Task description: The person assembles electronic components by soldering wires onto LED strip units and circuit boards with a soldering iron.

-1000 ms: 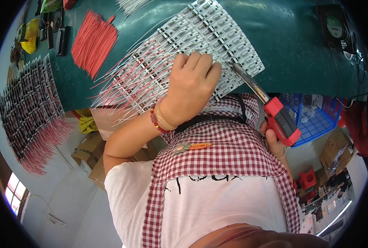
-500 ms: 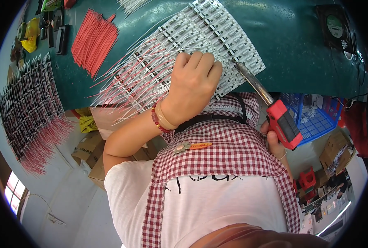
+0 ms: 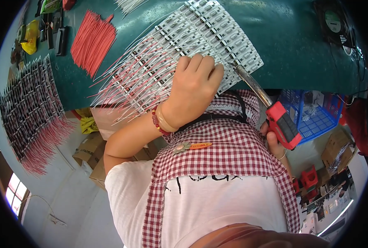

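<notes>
A panel of small white circuit boards (image 3: 233,41) lies on the bench before me, with white and red wires (image 3: 140,72) fanning from its left part. My left hand (image 3: 196,84) is closed over the boards, fingertips turned down and hidden; whatever it pinches does not show. My right hand (image 3: 275,144), half hidden, grips the red and black handle of a soldering iron (image 3: 284,126). The metal barrel slants up and left, its tip at the boards just right of my left hand. Whether the tip touches a board is hard to tell.
A bundle of red wires (image 3: 94,43) lies on the green bench (image 3: 291,62) at left. Farther left stands a wired stack of boards (image 3: 31,107). White wires (image 3: 130,5) lie at the back. A blue basket (image 3: 316,120) sits below the bench's right edge; a black device (image 3: 334,25) is far right.
My left hand has dropped slightly toward me, and the iron's tip has shifted slightly left and down. Both hands keep their closed grip.
</notes>
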Tool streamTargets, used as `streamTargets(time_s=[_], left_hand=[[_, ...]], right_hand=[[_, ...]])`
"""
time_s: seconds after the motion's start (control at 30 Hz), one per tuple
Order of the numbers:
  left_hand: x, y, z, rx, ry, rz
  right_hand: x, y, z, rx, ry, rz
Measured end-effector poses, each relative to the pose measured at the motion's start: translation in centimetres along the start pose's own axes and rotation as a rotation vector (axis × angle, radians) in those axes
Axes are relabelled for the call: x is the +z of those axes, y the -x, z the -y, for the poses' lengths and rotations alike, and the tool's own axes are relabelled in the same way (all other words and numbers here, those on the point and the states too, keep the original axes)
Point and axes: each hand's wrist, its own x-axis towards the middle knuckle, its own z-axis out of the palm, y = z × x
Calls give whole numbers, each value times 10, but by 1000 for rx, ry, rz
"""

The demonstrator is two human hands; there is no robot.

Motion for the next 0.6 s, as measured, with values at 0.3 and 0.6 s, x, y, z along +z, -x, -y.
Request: streamTargets(time_s=[0.3, 0.6], left_hand=[[4, 0, -1, -4, 14, 5], [6, 0, -1, -8, 0, 8]], right_hand=[[1, 5, -6, 29, 45, 8], [1, 6, -6, 2, 27, -8]])
